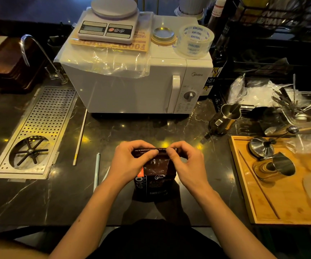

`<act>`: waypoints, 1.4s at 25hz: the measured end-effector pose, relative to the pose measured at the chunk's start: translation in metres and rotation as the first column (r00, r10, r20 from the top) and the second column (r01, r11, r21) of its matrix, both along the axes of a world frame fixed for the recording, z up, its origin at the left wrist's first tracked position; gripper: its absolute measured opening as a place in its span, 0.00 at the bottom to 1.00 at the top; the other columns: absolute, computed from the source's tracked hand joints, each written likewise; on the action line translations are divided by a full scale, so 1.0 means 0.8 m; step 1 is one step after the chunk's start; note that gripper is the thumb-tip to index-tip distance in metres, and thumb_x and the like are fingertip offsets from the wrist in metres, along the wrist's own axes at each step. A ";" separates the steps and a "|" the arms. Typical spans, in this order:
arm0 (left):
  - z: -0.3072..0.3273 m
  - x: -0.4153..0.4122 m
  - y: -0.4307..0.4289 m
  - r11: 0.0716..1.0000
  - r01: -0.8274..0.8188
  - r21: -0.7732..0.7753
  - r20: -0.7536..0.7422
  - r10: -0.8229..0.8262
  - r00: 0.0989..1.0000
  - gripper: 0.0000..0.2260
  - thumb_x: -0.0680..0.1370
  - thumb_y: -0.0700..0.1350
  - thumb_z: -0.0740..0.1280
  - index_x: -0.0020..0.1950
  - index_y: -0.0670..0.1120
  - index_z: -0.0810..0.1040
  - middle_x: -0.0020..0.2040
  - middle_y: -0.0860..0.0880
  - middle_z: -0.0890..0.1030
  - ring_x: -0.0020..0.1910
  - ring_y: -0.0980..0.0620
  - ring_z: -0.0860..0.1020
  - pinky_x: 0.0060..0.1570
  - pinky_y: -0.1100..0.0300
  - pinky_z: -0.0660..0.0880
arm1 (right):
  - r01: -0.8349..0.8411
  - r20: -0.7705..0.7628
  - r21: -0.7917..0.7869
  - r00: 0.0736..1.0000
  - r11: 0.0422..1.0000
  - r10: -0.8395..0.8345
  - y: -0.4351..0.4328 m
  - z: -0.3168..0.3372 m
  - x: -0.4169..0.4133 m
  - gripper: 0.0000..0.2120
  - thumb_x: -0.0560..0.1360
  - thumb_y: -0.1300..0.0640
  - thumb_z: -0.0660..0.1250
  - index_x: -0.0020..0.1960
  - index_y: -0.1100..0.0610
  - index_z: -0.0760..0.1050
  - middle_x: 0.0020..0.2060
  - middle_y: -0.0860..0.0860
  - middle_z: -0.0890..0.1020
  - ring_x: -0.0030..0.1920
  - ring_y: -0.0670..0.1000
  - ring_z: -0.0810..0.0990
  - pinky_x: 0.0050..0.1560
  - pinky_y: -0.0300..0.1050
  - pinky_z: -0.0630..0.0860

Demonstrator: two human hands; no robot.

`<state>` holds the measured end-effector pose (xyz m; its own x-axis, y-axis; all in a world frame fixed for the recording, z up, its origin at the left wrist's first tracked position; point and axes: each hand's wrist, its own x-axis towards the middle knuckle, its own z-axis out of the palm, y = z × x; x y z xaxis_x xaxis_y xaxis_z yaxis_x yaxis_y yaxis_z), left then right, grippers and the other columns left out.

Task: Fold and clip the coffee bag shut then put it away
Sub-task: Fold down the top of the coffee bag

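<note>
A dark coffee bag [155, 181] with white and orange print stands upright on the black marble counter, near its front edge. My left hand [130, 161] pinches the left part of the bag's top edge. My right hand [186, 161] pinches the right part. Between the thumbs the top edge is bent over into a narrow fold. Two long thin sticks lie on the counter to the left of the bag: a pale blue-grey one [96, 171] and a cream one [80, 139]. Whether these are bag clips I cannot tell.
A white microwave [132, 86] stands behind the bag, with a kitchen scale [108, 25] and tape roll [195, 41] on top. A perforated metal rinser tray [37, 131] lies left. On the right are a steel pitcher [224, 118] and a wooden tray [244, 184] with a tamper and cup.
</note>
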<state>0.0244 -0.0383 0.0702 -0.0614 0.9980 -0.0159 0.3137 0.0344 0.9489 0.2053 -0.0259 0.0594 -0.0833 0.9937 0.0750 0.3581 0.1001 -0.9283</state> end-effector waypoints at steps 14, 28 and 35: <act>-0.009 -0.002 0.012 0.998 -0.001 0.058 -0.006 0.001 1.000 0.04 0.72 0.41 0.75 0.42 0.50 0.85 0.38 0.53 0.85 0.41 0.57 0.83 0.43 0.66 0.78 | -0.045 -0.031 -0.010 0.999 0.999 0.045 0.008 0.004 -0.011 0.03 0.77 0.57 0.69 0.45 0.51 0.80 0.40 0.43 0.83 0.45 0.45 0.81 0.48 0.42 0.78; -0.017 0.005 0.002 0.987 -0.158 -0.005 0.175 0.156 0.972 0.05 0.70 0.40 0.76 0.42 0.49 0.85 0.40 0.54 0.86 0.42 0.57 0.84 0.45 0.61 0.81 | 0.070 -0.044 0.041 0.997 0.997 -0.068 0.009 -0.003 -0.022 0.03 0.73 0.60 0.73 0.41 0.53 0.82 0.37 0.45 0.84 0.41 0.45 0.82 0.44 0.39 0.78; -0.021 -0.002 -0.002 0.978 -0.199 -0.069 0.269 0.211 0.940 0.03 0.71 0.42 0.74 0.41 0.49 0.84 0.37 0.52 0.86 0.40 0.50 0.85 0.45 0.48 0.82 | 0.068 -0.219 -0.120 0.971 0.990 -0.094 0.009 -0.004 -0.014 0.08 0.73 0.62 0.73 0.40 0.49 0.82 0.34 0.46 0.85 0.38 0.46 0.84 0.41 0.42 0.81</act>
